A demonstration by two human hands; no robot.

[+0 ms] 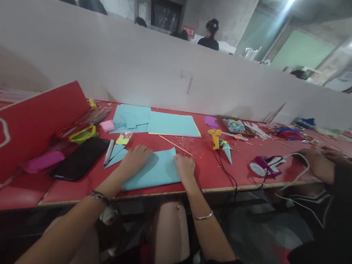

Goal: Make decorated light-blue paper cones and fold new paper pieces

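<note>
A light blue sheet of paper (pixel 157 172) lies at the front edge of the red table, one corner pointing up between my hands. My left hand (pixel 137 158) is on its left side, fingers curled down against it. At the right edge of the sheet my right hand (pixel 185 165) has its fingers bent round the paper; the fingertips are partly hidden. Left of my left hand lie cut blue paper pieces (pixel 116 156) and a marker pen (pixel 109 152). A thin wooden stick (pixel 175 145) rests just beyond the sheet.
Blue sheets (pixel 173 124) lie at the back. A yellow glue gun (pixel 215 138) with a cord stands right, by a small blue paper cone (pixel 228 153). A black phone (pixel 80 158) and red board (pixel 37 130) are left. A purple packet (pixel 268 167) lies near another person's hands (pixel 318 163).
</note>
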